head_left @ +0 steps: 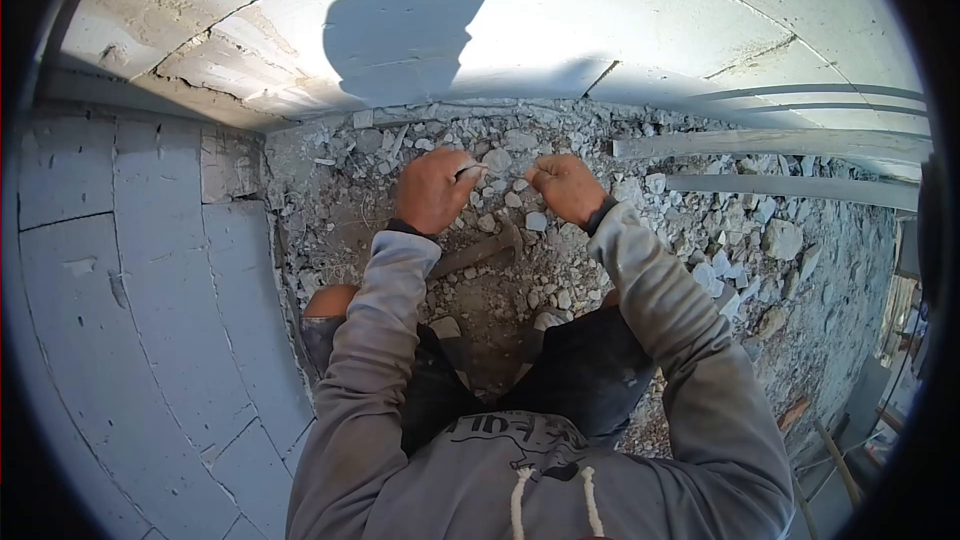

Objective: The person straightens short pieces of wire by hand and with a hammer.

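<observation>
My left hand (433, 190) is closed above the rubble, with a small whitish bit (478, 168) showing at its fingertips; I cannot make out what it is. Level with it, a short gap to the right, my right hand (569, 189) is closed too, thumb and fingers pinched together. Whatever may be between those fingers is too small to tell. Below both hands a hammer (475, 253) lies on the broken stones, its head toward the right. Loose stones and grit (497, 160) spread around and under the hands.
A pale block wall (600, 30) rises ahead, bearing a head-shaped shadow (405, 35). Another block wall (150, 270) stands close on my left. Two long pale bars (780, 145) reach in from the right above the rubble. Larger stones (782, 239) lie on the right.
</observation>
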Demonstrator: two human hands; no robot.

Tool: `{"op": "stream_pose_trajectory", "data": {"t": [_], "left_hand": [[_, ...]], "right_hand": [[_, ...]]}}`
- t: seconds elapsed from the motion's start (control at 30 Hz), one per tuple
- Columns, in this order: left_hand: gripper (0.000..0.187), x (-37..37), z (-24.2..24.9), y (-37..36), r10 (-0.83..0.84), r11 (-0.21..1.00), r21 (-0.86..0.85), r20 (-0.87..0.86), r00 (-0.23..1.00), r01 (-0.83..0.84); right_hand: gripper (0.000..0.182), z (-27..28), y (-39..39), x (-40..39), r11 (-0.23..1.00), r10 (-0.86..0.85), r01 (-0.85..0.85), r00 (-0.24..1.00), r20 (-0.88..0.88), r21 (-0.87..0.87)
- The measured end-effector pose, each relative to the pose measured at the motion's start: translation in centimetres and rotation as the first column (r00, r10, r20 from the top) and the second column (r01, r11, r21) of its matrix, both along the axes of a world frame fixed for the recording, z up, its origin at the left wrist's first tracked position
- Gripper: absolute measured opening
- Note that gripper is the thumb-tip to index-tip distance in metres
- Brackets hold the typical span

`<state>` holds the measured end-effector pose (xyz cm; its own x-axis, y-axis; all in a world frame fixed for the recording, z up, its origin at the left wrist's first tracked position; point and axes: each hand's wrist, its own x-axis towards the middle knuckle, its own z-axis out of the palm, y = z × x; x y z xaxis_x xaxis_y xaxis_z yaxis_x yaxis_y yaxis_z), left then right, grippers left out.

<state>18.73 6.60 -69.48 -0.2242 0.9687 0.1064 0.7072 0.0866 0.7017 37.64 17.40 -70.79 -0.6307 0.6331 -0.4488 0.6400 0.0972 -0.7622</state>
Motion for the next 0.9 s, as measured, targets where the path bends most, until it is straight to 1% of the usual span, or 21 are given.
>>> {"op": "stream_pose_trajectory", "data": {"t": [0.03, 0.1, 0.13, 0.17, 0.23, 0.27, 0.3, 0.33, 0.37, 0.43, 0.47, 0.5, 0.57, 0.6, 0.63, 0.67, 0.7, 0.73, 0.77, 0.83, 0.9], "left_hand": [[0.021, 0.5, 0.1, 0.1, -0.005, 1.0, 0.006, 0.003, 1.0, 0.005], [0.019, 2.1, 0.2, 0.0, -0.134, 0.991, -0.019, 0.015, 0.991, 0.135], [0.022, 3.2, -0.3, -0.1, -0.157, 0.987, 0.053, 0.055, 0.986, 0.154], [0.022, 3.5, -0.6, 0.0, -0.155, 0.987, 0.054, 0.06, 0.986, 0.152], [0.024, 3.8, -1.1, -0.2, -0.221, 0.974, -0.041, 0.038, 0.975, 0.222], [0.024, 3.8, -1.4, -0.2, -0.217, 0.975, -0.042, 0.038, 0.975, 0.219], [0.027, 3.7, -1.7, -0.1, -0.162, 0.98, -0.089, 0.16, 0.974, 0.178], [0.03, 3.5, -2.0, -0.1, -0.098, 0.98, -0.14, 0.277, 0.956, 0.141], [0.03, 3.1, -2.4, 0.0, -0.095, 0.981, -0.139, 0.274, 0.957, 0.137], [0.025, 2.1, -2.1, 0.3, 0.02, 0.989, -0.142, 0.387, 0.922, 0.038], [0.026, 1.5, -1.9, 0.2, 0.069, 0.991, -0.134, 0.387, 0.919, -0.018], [0.026, 0.9, -1.4, 0.2, 0.072, 0.99, -0.137, 0.385, 0.92, -0.02], [0.029, -0.1, -0.7, -0.1, 0.088, 0.996, -0.017, 0.068, 0.994, -0.087], [0.029, -0.1, -0.6, -0.2, 0.086, 0.996, 0.001, 0.027, 0.996, -0.086], [0.029, -0.1, -0.7, -0.4, 0.081, 0.997, 0.001, 0.026, 0.996, -0.081], [0.03, 0.1, -0.9, -0.5, 0.063, 0.998, 0.022, -0.041, 0.997, -0.062], [0.031, 0.3, -0.9, -0.5, 0.045, 0.998, 0.046, -0.11, 0.993, -0.04], [0.031, 0.5, -1.0, -0.3, 0.038, 0.998, 0.051, -0.111, 0.993, -0.032], [0.032, 0.8, -1.2, -0.3, -0.015, 1.0, 0.019, -0.079, 0.997, 0.017], [0.033, 1.8, -0.8, -0.3, -0.063, 0.998, -0.013, -0.04, 0.997, 0.062], [0.029, 3.3, -0.4, -0.2, -0.155, 0.986, -0.059, 0.063, 0.986, 0.158]], "right_hand": [[0.024, -0.7, 0.2, 0.0, 1.0, -0.005, 0.005, 1.0, 0.003, 0.006], [0.023, -1.7, 0.4, -0.4, 0.947, -0.157, 0.175, 0.984, -0.087, 0.271], [0.023, -1.6, 0.5, -0.5, 0.952, -0.209, 0.232, 0.969, -0.13, 0.201], [0.023, -1.5, 0.5, -0.5, 0.952, -0.207, 0.229, 0.97, -0.125, 0.203], [0.026, 0.2, 0.1, -0.7, 0.923, -0.382, 0.345, 0.872, -0.306, -0.17], [0.026, 1.6, -0.2, -0.5, 0.924, -0.38, 0.342, 0.873, -0.305, -0.171], [0.027, 3.5, -0.5, -0.3, 0.857, -0.408, 0.236, 0.854, -0.323, -0.458], [0.027, 4.8, -0.7, 0.0, 0.709, -0.439, 0.098, 0.836, -0.328, -0.698], [0.027, 5.4, -0.9, 0.1, 0.71, -0.435, 0.093, 0.837, -0.331, -0.698], [0.028, 6.0, -1.2, 0.3, 0.692, -0.16, -0.131, 0.932, -0.327, -0.71], [0.026, 5.4, -1.1, 0.3, 0.74, -0.065, -0.178, 0.941, -0.332, -0.649], [0.026, 4.8, -1.0, 0.2, 0.738, -0.065, -0.18, 0.94, -0.334, -0.651], [0.025, 3.0, -0.6, 0.2, 0.865, 0.128, -0.187, 0.98, -0.155, -0.465], [0.024, 0.0, -0.4, 0.4, 0.957, 0.175, -0.191, 0.98, -0.09, -0.22], [0.024, -0.4, -0.4, 0.2, 0.958, 0.17, -0.186, 0.981, -0.09, -0.22], [0.024, -0.8, -0.4, -0.1, 0.991, 0.131, -0.131, 0.991, -0.019, -0.009], [0.023, -0.9, -0.4, -0.5, 0.975, 0.075, -0.082, 0.996, 0.043, 0.209], [0.021, -1.0, -0.4, -0.8, 0.939, 0.003, -0.034, 0.996, 0.09, 0.343], [0.021, -0.9, -0.1, -0.7, 0.938, -0.002, -0.03, 0.996, 0.09, 0.346], [0.019, -0.4, 0.5, -0.7, 0.951, -0.164, 0.162, 0.986, -0.015, 0.262], [0.019, -0.6, 0.2, -0.7, 0.939, -0.199, 0.211, 0.977, -0.07, 0.273]]}}
